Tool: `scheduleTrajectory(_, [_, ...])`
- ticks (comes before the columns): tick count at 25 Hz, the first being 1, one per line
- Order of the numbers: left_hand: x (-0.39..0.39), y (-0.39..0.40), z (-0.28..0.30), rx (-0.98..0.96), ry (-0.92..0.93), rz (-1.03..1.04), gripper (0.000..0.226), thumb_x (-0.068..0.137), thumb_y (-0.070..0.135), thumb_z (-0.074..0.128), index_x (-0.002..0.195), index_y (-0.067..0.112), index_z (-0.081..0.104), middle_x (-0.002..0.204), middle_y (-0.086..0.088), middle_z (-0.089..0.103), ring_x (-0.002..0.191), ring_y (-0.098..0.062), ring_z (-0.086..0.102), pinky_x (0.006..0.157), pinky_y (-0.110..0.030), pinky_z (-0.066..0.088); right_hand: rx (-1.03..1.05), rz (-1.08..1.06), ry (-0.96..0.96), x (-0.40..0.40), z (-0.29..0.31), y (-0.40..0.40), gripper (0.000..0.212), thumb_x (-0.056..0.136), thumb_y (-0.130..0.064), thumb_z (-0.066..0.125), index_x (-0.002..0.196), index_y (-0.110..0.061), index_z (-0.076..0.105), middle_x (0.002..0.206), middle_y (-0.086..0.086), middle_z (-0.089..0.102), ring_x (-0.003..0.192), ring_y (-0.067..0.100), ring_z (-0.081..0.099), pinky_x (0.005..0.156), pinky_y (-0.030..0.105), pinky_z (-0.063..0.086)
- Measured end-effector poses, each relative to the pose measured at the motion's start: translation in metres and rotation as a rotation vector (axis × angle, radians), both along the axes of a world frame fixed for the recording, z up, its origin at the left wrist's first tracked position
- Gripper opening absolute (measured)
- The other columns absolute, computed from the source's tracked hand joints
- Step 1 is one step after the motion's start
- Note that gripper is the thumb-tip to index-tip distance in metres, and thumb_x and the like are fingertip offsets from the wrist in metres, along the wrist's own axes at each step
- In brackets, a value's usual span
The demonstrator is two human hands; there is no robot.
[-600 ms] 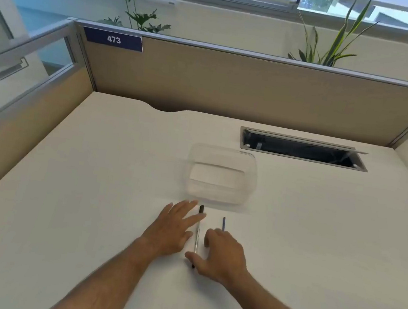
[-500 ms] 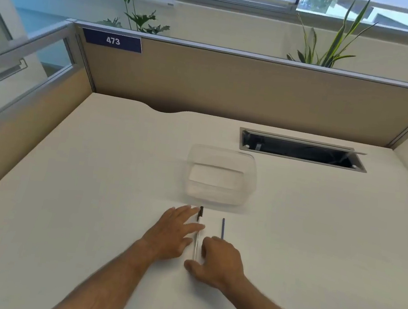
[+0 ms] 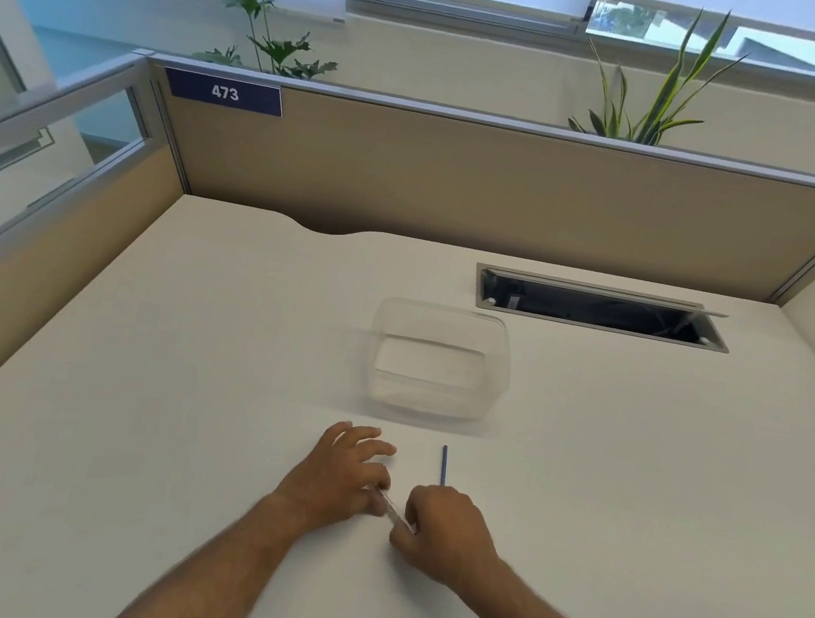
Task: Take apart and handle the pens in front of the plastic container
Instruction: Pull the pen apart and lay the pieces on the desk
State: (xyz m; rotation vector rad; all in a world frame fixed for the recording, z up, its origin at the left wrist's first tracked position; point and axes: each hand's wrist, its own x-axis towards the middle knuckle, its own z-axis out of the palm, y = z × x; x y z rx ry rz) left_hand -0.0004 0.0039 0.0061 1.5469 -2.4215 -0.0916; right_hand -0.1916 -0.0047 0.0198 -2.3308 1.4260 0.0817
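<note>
A clear plastic container [image 3: 440,360] stands open in the middle of the white desk. In front of it a clear-barrelled pen [image 3: 389,506] lies slanted between both hands; only a short stretch of its barrel shows. My left hand [image 3: 344,477] grips its far end with thumb and forefinger, the other fingers spread. My right hand [image 3: 446,531] is curled around its near end. A blue pen [image 3: 443,465] lies on the desk just beyond my right hand, its near part hidden by the knuckles.
A beige partition [image 3: 463,186] with a "473" label walls the desk's far side, and another runs along the left. A dark cable slot [image 3: 602,311] is cut into the desk behind the container on the right. Plants stand behind the partition.
Both hands have closed on the clear pen, which lay straight on the desk before. It is now slanted between them, its black cap end hidden under my left fingers. The blue pen has not moved.
</note>
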Motion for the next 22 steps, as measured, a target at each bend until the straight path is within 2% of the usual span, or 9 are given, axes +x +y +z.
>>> scheduleTrajectory(2, [0.001,-0.003,0.004,-0.018,-0.002,-0.013,0.023,0.059,0.034,0.088,0.069,0.025,0.070,0.088,0.007,0.074,0.094,-0.020,0.068,0.091,-0.035,0.047,-0.011,0.007,-0.049,-0.004,0.005,-0.006,0.023,0.084,-0.039,0.054,0.082,-0.017,0.060,0.085,0.002,0.069,0.072,0.020,0.057,0.062,0.031,0.044])
scheduleTrajectory(4, [0.003,-0.007,0.010,0.014,0.037,-0.021,0.016,0.069,0.029,0.083,0.070,0.021,0.070,0.071,0.003,0.069,0.072,-0.022,0.065,0.075,-0.035,0.048,-0.013,-0.001,-0.096,-0.010,0.014,-0.017,0.024,0.087,-0.039,0.057,0.086,-0.017,0.067,0.086,0.001,0.072,0.078,0.021,0.063,0.067,0.033,0.052])
scheduleTrajectory(5, [0.004,-0.009,0.012,0.030,0.066,-0.017,0.013,0.076,0.028,0.078,0.074,0.018,0.070,0.070,0.000,0.069,0.068,-0.025,0.063,0.070,-0.036,0.048,-0.005,-0.004,-0.116,-0.013,0.018,-0.023,0.024,0.089,-0.039,0.059,0.088,-0.018,0.070,0.087,0.000,0.073,0.081,0.021,0.065,0.071,0.035,0.054])
scheduleTrajectory(8, [0.005,-0.011,0.018,0.033,0.112,0.016,0.013,0.088,0.027,0.067,0.085,0.015,0.071,0.078,-0.005,0.071,0.069,-0.030,0.062,0.065,-0.039,0.049,0.022,0.010,-0.158,-0.025,0.030,-0.039,0.021,0.091,-0.034,0.061,0.093,-0.019,0.074,0.089,0.001,0.076,0.082,0.020,0.066,0.075,0.034,0.054])
scheduleTrajectory(13, [0.001,-0.012,0.021,0.024,0.121,0.087,0.021,0.098,0.033,0.051,0.098,0.019,0.067,0.087,-0.001,0.068,0.077,-0.026,0.062,0.064,-0.041,0.051,0.007,0.059,-0.194,-0.035,0.037,-0.052,0.018,0.094,-0.026,0.059,0.101,-0.018,0.074,0.094,0.001,0.075,0.082,0.020,0.063,0.073,0.030,0.048])
scheduleTrajectory(17, [-0.004,-0.013,0.032,-0.053,0.214,0.092,0.019,0.092,0.041,0.058,0.096,0.024,0.066,0.087,0.006,0.071,0.075,-0.019,0.065,0.058,-0.035,0.052,-0.026,0.059,-0.216,-0.038,0.041,-0.060,0.019,0.097,-0.026,0.057,0.100,-0.017,0.074,0.095,0.004,0.072,0.086,0.022,0.061,0.076,0.033,0.049])
scheduleTrajectory(19, [-0.008,-0.014,0.038,-0.111,0.203,0.063,0.024,0.084,0.047,0.066,0.094,0.026,0.067,0.085,0.008,0.071,0.071,-0.014,0.066,0.053,-0.031,0.052,-0.029,0.050,-0.231,-0.039,0.044,-0.062,0.020,0.096,-0.025,0.058,0.102,-0.016,0.075,0.099,0.003,0.074,0.090,0.022,0.063,0.080,0.033,0.050])
scheduleTrajectory(22, [-0.014,-0.016,0.043,-0.183,0.159,0.034,0.019,0.080,0.040,0.074,0.085,0.024,0.066,0.079,0.007,0.069,0.059,-0.018,0.065,0.042,-0.030,0.049,-0.038,0.082,-0.196,-0.042,0.046,-0.065,0.020,0.096,-0.024,0.059,0.102,-0.015,0.076,0.101,0.002,0.076,0.091,0.022,0.065,0.081,0.035,0.052])
